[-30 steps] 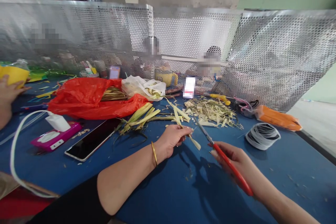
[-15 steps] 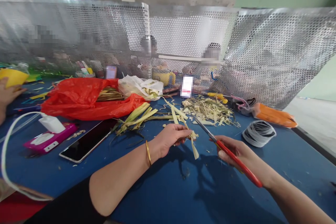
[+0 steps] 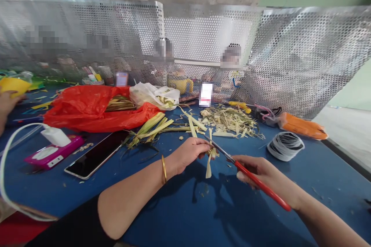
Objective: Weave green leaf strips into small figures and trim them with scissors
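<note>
Left hand (image 3: 191,153): we find thumb and fingers pinched together on a pale, dry, fibrous strip (image 3: 208,170), flat and ribbon-like below, crumpled and frayed at the middle, held above the table (image 3: 185,208), a smooth blue surface flecked with scraps. Right hand (image 3: 255,168): fingers closed around the glossy red handle of slender scissors (image 3: 261,185), the steel blades slanting across the strip's upper part; whether metal touches fibre we cannot tell. On the left wrist we list one bangle (image 3: 164,169), thin, round, gold-coloured. Just beyond the hands we record a loose heap of shavings (image 3: 232,121), curled, straw-pale and greenish, and, left of it, a bundle of stalks (image 3: 152,127), long, flattish and yellow-green. Farther left lies a red bag (image 3: 79,104), thin crinkled plastic, gaping over dry brown stems; against it, a white bag (image 3: 152,93), translucent and rumpled. To the right we enter a coil (image 3: 285,146), white cord wound into a squat drum, and near it an orange packet (image 3: 303,125), oblong and soft-sided.
</note>
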Demonstrator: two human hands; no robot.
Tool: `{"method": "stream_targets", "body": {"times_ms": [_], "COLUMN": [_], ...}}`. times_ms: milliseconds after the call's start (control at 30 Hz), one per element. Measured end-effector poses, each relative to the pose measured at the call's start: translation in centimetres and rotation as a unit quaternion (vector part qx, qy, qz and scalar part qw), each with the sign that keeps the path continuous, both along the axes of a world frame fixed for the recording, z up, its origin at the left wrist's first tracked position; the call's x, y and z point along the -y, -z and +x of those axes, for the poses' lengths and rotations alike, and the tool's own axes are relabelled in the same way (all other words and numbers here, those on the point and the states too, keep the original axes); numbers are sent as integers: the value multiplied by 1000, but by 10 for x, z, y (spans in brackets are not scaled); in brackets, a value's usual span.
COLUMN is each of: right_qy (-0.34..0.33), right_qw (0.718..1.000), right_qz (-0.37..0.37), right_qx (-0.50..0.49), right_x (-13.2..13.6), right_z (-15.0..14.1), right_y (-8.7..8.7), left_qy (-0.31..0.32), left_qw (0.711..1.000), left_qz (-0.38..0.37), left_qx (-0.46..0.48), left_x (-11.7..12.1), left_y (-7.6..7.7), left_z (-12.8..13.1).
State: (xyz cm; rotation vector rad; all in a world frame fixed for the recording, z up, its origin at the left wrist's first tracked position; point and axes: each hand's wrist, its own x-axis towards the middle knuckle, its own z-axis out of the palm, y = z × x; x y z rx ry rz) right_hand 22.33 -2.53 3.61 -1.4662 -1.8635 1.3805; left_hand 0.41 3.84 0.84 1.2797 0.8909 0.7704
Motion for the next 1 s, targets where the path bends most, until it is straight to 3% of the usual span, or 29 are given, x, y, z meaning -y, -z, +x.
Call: {"method": "stream_targets", "body": {"times_ms": [433,667,833,1000], "right_qy": [18,100,68,31], "right_qw": [995,984,981,985], "right_qz": [90,149,181,153], "right_qx": [41,7,-33,69], "right_x": [-2,-3,4,7], "right_z": [0,-3,1,7], "right_y": [7,8,-3,-4], "left_qy": [8,-20,-112,-202], "left_qw": [1000,993,959,930], "left_qz": [-11,-85,-178,-170], "left_qx": [-8,80,190,257], "left_x": [0,-2,-8,-11], "left_y": [-2,1,4,3], "left_z": [-2,-2,-2,-2]}}
